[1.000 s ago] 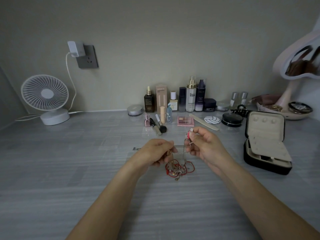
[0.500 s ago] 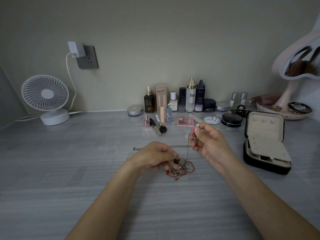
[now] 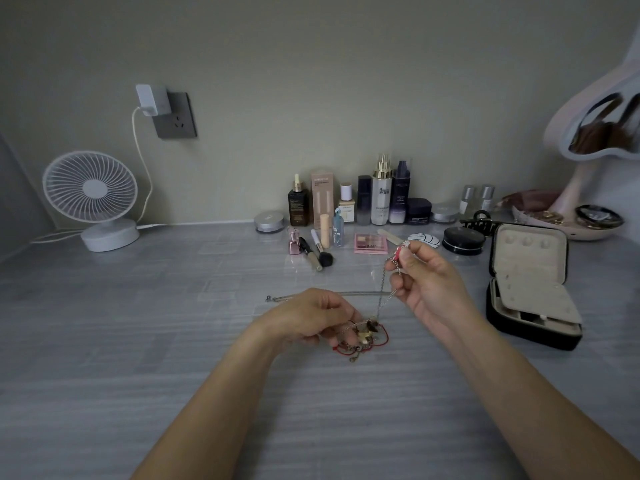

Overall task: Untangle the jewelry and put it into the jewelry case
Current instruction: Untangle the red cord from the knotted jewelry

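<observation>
Tabletop (image 3: 138, 358): grey, with both arms reaching over it.
Left hand (image 3: 311, 317): fingers curled shut on the tangled jewelry (image 3: 363, 336) (red cords and gold bits), low by the tabletop.
Right hand (image 3: 429, 282): lifted higher, pinching a thin silver chain (image 3: 382, 294) that runs down to the tangle.
Jewelry case (image 3: 530, 285): black, lid open, right of the hands.
Far back: bottles (image 3: 381, 192), white fan (image 3: 91, 195).
</observation>
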